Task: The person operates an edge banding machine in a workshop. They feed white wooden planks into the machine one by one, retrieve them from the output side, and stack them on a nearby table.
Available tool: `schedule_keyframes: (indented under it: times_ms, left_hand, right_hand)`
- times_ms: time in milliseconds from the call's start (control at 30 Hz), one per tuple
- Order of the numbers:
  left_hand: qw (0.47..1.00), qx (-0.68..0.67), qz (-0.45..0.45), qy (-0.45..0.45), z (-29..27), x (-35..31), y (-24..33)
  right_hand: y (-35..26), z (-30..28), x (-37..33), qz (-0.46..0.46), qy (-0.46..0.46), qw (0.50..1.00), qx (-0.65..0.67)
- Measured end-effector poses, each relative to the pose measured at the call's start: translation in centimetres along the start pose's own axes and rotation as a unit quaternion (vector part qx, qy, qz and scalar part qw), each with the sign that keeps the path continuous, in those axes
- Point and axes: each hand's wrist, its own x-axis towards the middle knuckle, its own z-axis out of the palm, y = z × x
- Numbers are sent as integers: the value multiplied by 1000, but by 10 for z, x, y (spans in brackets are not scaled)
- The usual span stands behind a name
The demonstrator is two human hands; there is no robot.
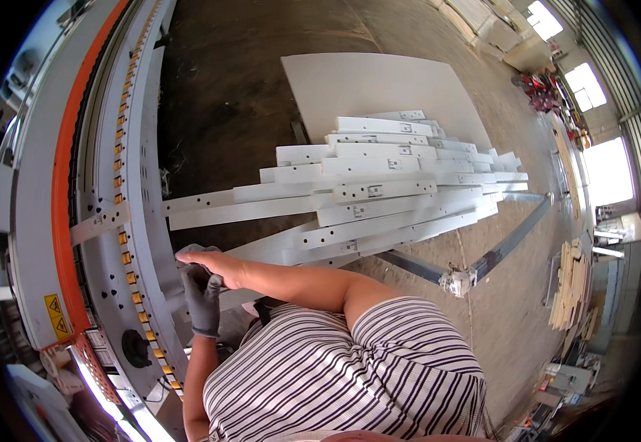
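Note:
My left hand [203, 302], in a grey work glove, is raised beside the machine's edge with its fingers curled. My bare right hand [217, 267] reaches across and touches it, fingers stretched out toward the machine. Grey fabric [197, 250] shows just beyond the right fingers; whether it belongs to the left glove or a second one I cannot tell. What the left fingers close around is hidden. Ahead and to the right lies a large stack of white panel strips [379, 166] with drilled holes and small labels. One short strip [100, 223] lies across the machine's edge.
A long machine [66, 184] with an orange band and a row of yellow rollers [119, 163] runs along the left. Under the strips is a large pale board [379, 81]. A grey metal frame [512, 234] juts out at right. Wooden boards [571, 283] stand farther right.

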Motion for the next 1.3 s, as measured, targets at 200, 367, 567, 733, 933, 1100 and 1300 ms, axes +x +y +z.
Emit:
schedule_keyframes:
  times_ms: [200,367,567,733,933,1100,1300]
  left_hand:
    - [957,270,105,-12,-17,21,-11]
    - [912,410,9,-3,-17,42,19]
    - [898,408,152,-59,24,31,42]
    - [913,334,172,-158,37,42,31]
    - [924,284,125,-222,0,10,26]
    - [954,263,-20,-141,-71,-36,-37]
    - [965,238,-68,-92,-93,-81,-66]
  right_hand:
    - [14,-12,-3,-48,-50,975,-209]
    - [16,-23,8,-229,112,938,-236]
    - [-12,-29,30,-158,241,851,-439]
    - [-51,-65,39,-169,232,896,-337]
    - [-152,-219,-1,-77,434,361,-822]
    - [-196,-283,-74,-24,419,255,-871]
    - [-252,-156,-186,-271,240,668,-650]
